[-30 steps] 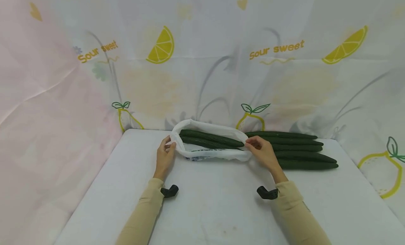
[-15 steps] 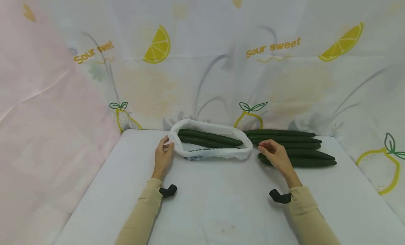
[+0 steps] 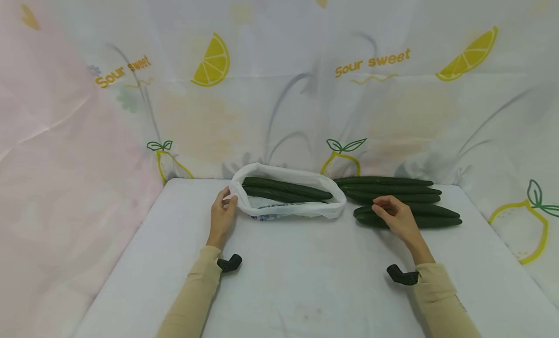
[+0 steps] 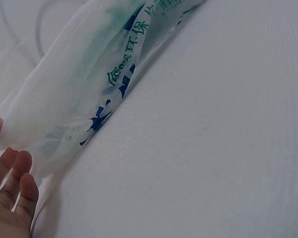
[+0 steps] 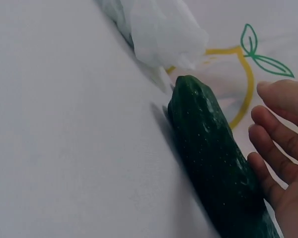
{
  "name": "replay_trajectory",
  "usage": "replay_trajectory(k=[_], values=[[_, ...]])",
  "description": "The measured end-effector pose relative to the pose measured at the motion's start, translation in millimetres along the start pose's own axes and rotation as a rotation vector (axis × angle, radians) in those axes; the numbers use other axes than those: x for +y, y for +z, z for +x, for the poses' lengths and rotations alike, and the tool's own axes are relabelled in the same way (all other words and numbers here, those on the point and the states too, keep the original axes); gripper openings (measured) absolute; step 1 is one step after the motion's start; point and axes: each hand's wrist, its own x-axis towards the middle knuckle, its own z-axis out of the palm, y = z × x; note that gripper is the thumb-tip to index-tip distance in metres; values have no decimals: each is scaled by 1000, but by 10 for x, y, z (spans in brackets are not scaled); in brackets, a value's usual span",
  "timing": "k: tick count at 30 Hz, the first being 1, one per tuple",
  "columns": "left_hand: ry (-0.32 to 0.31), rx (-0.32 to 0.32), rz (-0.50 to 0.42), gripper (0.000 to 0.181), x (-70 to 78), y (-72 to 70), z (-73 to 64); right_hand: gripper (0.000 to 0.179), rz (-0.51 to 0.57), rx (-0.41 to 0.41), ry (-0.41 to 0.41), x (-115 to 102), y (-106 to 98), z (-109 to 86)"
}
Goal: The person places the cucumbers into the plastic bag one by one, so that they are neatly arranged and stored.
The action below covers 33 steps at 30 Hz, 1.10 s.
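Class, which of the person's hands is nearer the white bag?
Left: the left hand touches the white bag at its left end. The right hand is apart from it, by the front cucumbers.

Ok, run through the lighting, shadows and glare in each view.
Head: soft, even light, faint shadow beside the right sleeve; left wrist: dim and grey, soft shadow along the plastic bag's lower edge; right wrist: small highlights on the cucumber, shadow along its left side.
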Motion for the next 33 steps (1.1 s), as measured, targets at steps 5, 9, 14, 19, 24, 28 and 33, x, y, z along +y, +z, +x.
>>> replay_trajectory(k=[5, 9, 14, 19, 24, 28, 33], values=[[3, -3, 8, 48, -2, -16, 19, 33, 12, 37, 19, 19, -96, -63], [11, -10, -1, 49, -2, -7, 39, 36, 33, 62, 71, 47, -181, -134], [3, -21, -10, 49, -5, -3, 39, 40, 14, 75, 93, 103, -310, -179], [-25, -29, -2, 47, 95, -36, 0, 41, 9, 97, 106, 134, -422, -184], [-34, -36, 6, 46, 348, -71, -85, 39, 27, 116, 93, 151, -517, -207], [-43, -38, 4, 45, 408, -83, -121, 37, 14, 130, 109, 193, -594, -260], [-41, -40, -4, 46, 318, -69, -87, 35, -8, 180, 151, 251, -704, -320]])
